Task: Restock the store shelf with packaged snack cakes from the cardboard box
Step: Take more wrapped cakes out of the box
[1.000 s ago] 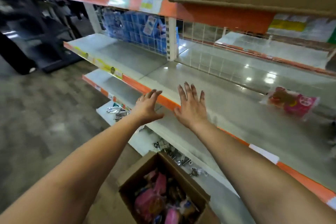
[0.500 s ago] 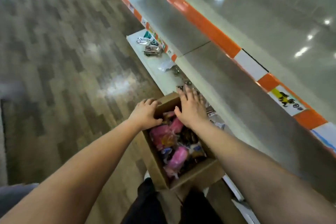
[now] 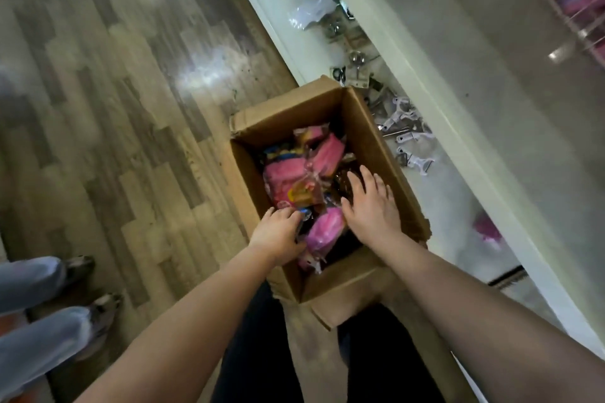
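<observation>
An open cardboard box (image 3: 248, 193) stands on the floor by my legs, filled with pink and brown packaged snack cakes (image 3: 291, 180). Both my hands are inside it. My left hand (image 3: 278, 234) curls its fingers round a packet at the box's near left side. My right hand (image 3: 371, 203) lies flat with fingers spread on the dark packets at the right. A pink packet (image 3: 324, 232) shows between my hands. The store shelf (image 3: 491, 52) runs along the right, its surface bare here.
The white bottom shelf (image 3: 284, 39) beside the box holds several metal and plastic hardware pieces (image 3: 402, 127). Another person's legs and shoes (image 3: 78, 301) stand on the wood floor at the lower left. A pink blur (image 3: 487, 229) lies on the low shelf at right.
My view dropped from the shelf to the box. Both hands came down from the shelf edge into the box; the left now curls on a packet, the right rests flat on the packets.
</observation>
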`<state>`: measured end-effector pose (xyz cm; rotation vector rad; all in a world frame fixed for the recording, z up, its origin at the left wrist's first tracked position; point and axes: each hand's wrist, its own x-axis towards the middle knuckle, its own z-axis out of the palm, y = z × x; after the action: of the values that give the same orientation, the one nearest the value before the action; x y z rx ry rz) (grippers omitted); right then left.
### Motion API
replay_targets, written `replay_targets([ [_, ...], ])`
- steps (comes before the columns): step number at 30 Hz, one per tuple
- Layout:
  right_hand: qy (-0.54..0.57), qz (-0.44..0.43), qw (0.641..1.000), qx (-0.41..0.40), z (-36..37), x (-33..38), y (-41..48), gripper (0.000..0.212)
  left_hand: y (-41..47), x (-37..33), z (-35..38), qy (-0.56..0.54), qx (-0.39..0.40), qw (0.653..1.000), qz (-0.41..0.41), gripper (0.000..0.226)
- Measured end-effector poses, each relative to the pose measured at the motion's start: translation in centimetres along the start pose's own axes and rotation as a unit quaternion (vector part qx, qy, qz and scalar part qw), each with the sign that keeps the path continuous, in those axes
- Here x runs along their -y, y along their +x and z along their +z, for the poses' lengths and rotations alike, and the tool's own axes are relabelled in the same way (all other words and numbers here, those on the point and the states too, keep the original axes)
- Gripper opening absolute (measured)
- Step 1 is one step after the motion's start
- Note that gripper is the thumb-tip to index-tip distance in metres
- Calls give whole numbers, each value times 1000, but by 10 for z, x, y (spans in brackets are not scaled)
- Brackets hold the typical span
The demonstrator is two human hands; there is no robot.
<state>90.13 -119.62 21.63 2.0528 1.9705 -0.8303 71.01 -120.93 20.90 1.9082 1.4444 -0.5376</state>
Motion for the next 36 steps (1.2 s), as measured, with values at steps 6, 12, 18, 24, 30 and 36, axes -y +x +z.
replay_targets([
  [6,10,34,999,33,64,-31,14,60,48,-9,45,-40,72,996,-25,69],
  [12,21,91,994,60,99,-54,39,63,68,-17,72,-14,123,992,-14,75],
  [18,24,99,993,66,109,-65,52,73,84,-9,79,12,147,989,-18,83],
  [24,22,107,991,83,120,-78,59,80,112,-2,90,2,171,983,-67,86],
  [30,9,85,991,101,141,-78,94,59,150,10,102,71,160,985,-10,79],
  [36,-117,27,976,181,174,-89,110,67,169,34,97,182,156,971,17,78],
])
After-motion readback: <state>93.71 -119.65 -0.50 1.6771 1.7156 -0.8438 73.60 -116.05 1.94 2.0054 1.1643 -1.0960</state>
